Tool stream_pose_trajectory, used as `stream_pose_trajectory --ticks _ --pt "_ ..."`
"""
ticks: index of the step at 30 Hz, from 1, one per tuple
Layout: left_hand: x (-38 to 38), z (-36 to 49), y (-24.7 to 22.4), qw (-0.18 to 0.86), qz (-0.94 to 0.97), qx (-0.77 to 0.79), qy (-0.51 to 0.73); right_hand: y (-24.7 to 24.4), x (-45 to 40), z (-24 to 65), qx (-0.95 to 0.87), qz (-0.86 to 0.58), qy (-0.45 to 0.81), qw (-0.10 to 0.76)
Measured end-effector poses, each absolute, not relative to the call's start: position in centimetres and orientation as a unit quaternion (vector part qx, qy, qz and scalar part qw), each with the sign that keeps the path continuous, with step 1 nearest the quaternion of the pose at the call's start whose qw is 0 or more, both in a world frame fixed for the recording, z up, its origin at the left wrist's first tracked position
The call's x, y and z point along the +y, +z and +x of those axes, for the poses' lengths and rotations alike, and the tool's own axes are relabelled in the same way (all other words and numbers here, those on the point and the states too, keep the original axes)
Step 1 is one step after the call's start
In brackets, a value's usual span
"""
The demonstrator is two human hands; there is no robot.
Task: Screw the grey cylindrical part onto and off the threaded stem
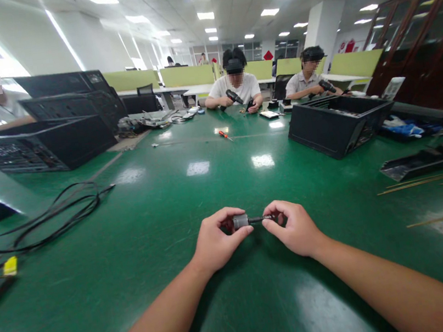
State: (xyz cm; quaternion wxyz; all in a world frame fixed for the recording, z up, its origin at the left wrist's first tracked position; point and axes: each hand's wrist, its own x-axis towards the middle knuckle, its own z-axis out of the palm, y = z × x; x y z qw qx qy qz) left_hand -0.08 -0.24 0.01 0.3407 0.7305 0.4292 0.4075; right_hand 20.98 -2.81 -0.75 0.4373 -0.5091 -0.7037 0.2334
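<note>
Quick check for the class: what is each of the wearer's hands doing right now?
Left hand: closed on the grey cylinder.
Right hand: fingers pinching the dark shaft beside it.

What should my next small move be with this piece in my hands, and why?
Perhaps steady the grey cylinder with your left hand and gently try turning the thin dark shaft with your right hand: each hand grips one end, and the shaft runs out from the cylinder between them.

On the table: cable left, screwdriver farther back, computer case right of the screwdriver.
</note>
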Motion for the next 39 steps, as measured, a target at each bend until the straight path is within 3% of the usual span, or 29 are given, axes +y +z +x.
stream_pose_trajectory --ticks 39 --pt "-0.21 -0.33 0.2 0.345 0.713 0.436 0.427 -0.6 -2.67 21.26 -0.691 -0.524 0.24 0.437"
